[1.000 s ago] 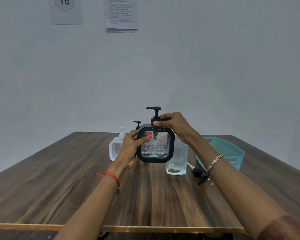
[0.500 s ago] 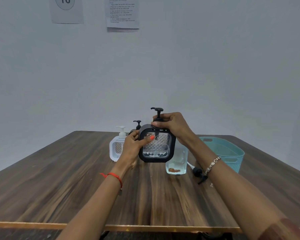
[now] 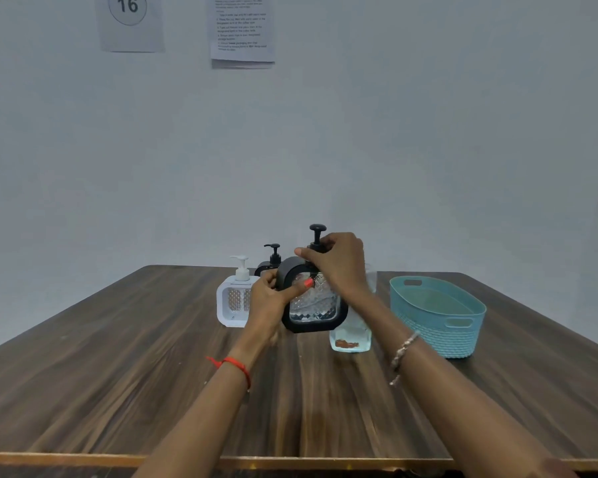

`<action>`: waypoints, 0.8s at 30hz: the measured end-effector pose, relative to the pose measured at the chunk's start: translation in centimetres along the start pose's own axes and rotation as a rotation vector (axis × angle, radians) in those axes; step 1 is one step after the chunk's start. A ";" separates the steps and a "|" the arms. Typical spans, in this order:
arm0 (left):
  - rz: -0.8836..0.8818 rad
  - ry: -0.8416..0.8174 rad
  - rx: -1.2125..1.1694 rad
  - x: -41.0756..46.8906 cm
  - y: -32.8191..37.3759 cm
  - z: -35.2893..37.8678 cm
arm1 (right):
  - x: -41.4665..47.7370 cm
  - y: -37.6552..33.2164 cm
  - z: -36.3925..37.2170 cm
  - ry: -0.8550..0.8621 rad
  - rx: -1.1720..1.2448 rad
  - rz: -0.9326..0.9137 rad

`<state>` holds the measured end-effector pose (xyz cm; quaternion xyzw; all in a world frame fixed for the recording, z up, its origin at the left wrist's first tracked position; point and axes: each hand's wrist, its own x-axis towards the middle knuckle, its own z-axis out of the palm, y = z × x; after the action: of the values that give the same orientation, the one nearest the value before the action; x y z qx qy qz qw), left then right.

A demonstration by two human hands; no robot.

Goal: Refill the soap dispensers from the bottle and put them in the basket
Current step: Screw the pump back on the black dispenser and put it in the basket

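A black square soap dispenser [image 3: 316, 312] with a clear faceted window is held above the table centre. My left hand [image 3: 270, 298] grips its left side, thumb across the front. My right hand [image 3: 339, 260] is curled round the black pump collar on top; the pump head [image 3: 317, 231] sticks up above my fingers. Behind stand a white dispenser [image 3: 233, 301] and a second black dispenser [image 3: 271, 258], mostly hidden. A clear refill bottle [image 3: 351, 336] stands just right, partly behind my right wrist. The teal basket [image 3: 439, 326] sits at the right.
The wooden table [image 3: 118, 367] stretches wide, with its front edge [image 3: 83, 458] near me. Two paper sheets [image 3: 242, 29] hang on the grey wall behind.
The black dispenser has turned and tilted slightly in my hands, and my right hand has rotated round the pump collar. The loose black pump beside the bottle is now hidden by my arm.
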<state>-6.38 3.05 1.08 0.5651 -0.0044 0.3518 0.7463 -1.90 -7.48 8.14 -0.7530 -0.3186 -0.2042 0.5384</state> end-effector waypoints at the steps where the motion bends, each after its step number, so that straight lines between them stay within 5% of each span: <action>1: -0.011 -0.008 -0.008 0.1 0.2 -0.3 | 0.6 0.2 -0.9 -0.118 0.089 0.029; 4: -0.032 -0.075 -0.034 0.4 0.7 -1.0 | 2.0 1.0 -2.8 -0.470 0.313 0.112; 7: -0.078 -0.138 -0.069 0.3 1.1 -1.1 | 2.4 1.3 -3.3 -0.600 0.408 0.089; 18: -0.041 -0.090 -0.058 -0.1 -0.3 -0.4 | -0.3 -0.3 -0.3 -0.048 0.157 0.057; 24: -0.052 -0.076 -0.069 -0.2 -0.9 -0.2 | -1.0 -0.5 0.5 0.039 0.048 0.042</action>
<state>-6.15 2.99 0.19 0.5520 -0.0298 0.3101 0.7735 -2.95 -7.17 7.66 -0.7423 -0.2969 -0.1998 0.5665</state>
